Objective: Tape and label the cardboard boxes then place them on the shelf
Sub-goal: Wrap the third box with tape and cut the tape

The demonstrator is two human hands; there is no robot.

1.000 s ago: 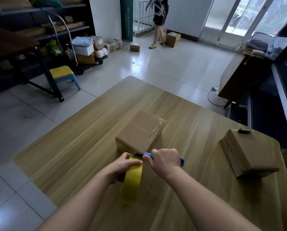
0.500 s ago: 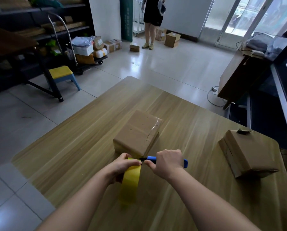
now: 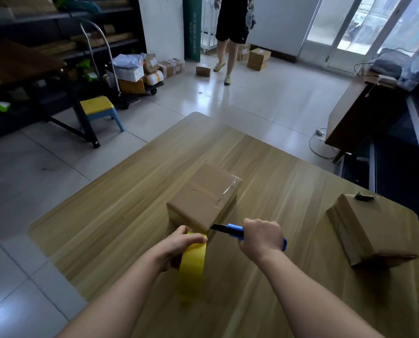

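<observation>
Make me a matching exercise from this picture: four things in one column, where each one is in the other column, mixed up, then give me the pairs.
Things:
1 tape roll
2 knife
3 taped box
4 stool

Places:
A on the floor, left of the table
B gripped by the right hand
C on the table, at the blade's tip
D held by the left hand

Pairs: 1-D, 2-B, 3-C, 4-A

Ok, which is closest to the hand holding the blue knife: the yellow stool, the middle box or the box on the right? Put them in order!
1. Middle box, just ahead of the right hand.
2. Right box, off to the right side.
3. Stool, far off to the left.
</observation>
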